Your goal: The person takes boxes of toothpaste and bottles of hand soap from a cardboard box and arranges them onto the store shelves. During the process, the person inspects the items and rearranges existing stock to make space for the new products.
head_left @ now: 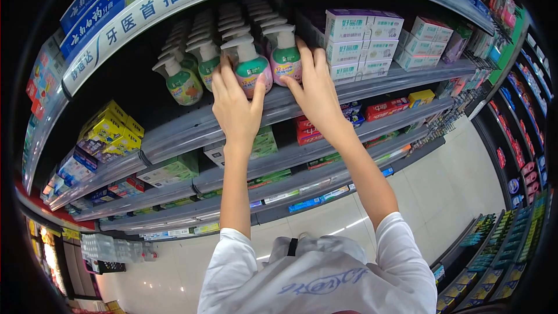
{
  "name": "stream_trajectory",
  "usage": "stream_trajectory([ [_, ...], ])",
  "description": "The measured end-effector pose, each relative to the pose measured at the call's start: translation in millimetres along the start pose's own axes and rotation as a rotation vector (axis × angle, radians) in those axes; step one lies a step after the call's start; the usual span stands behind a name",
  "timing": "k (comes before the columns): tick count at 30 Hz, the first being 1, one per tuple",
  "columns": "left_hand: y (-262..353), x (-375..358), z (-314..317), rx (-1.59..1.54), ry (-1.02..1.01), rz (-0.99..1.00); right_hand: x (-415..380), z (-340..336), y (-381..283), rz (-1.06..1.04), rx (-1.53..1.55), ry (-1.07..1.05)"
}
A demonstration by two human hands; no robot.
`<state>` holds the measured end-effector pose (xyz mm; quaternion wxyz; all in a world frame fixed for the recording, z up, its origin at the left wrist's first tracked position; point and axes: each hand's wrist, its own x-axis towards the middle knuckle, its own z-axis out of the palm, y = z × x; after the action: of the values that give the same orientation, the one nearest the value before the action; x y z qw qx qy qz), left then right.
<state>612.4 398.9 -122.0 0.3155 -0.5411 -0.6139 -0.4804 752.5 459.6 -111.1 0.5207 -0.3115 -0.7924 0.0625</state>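
Observation:
Several green pump bottles with white pump heads stand in rows on the upper shelf. My left hand (237,100) is closed round the lower part of a green and pink pump bottle (251,68), with the thumb on its right side. Just right of it, my right hand (314,84) has its thumb and fingers round another green and pink pump bottle (285,61). Both bottles are upright at the shelf's front edge. Left of my hands stand a green pump bottle (183,86) and one more green pump bottle (208,67).
White boxes (359,46) are stacked right of the bottles, with smaller boxes (423,43) beyond. Yellow boxes (110,131) stand at the left. Lower shelves hold red boxes (386,109) and green boxes (168,171). Another stocked rack (523,116) lines the far right.

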Motion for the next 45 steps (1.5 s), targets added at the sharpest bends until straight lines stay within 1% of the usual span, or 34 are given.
stream_trajectory([
  [2, 6, 2, -5, -0.102, -0.018, -0.112, -2, 0, -2, 0.035, 0.023, -0.022],
  [4, 2, 1, -2, -0.099, 0.007, -0.099, -1, 3, 2, 0.074, 0.047, -0.044],
  [6, -1, 1, -2, -0.119, 0.048, -0.046, -2, 6, 7, 0.015, 0.131, -0.006],
  [7, -2, 1, -1, -0.12, 0.045, -0.043, -3, 6, 9, 0.019, 0.132, -0.003],
  [10, -3, 1, 1, -0.188, 0.043, -0.087, -3, 5, 7, 0.026, 0.112, -0.029],
  [12, 0, 0, 0, -0.248, 0.06, -0.131, -2, 3, 2, 0.009, -0.002, 0.026],
  [13, 0, 0, 1, -0.241, 0.058, -0.134, -3, 4, 2, 0.008, -0.056, 0.014],
  [17, -1, -1, 2, -0.257, 0.089, -0.112, -1, 5, -2, 0.022, -0.045, -0.022],
  [19, -3, -1, 4, -0.267, 0.103, -0.096, 0, 3, -3, 0.095, -0.072, -0.095],
  [23, -3, -1, 6, -0.277, 0.118, -0.086, 0, 5, 3, 0.058, -0.081, -0.077],
  [29, 0, 0, 4, -0.284, 0.124, -0.111, 2, 6, 3, 0.127, -0.103, -0.147],
  [31, 2, 0, 2, -0.279, 0.114, -0.119, 1, 8, 3, 0.057, -0.175, -0.08],
  [34, 2, 0, 2, -0.287, 0.117, -0.12, 0, 12, 6, 0.033, -0.159, -0.037],
  [41, -1, -2, 5, -0.251, 0.118, -0.09, -2, 14, 7, 0.048, -0.136, -0.031],
  [45, 0, -3, 5, -0.261, 0.113, -0.086, -5, 16, 6, 0.027, -0.117, 0.007],
])
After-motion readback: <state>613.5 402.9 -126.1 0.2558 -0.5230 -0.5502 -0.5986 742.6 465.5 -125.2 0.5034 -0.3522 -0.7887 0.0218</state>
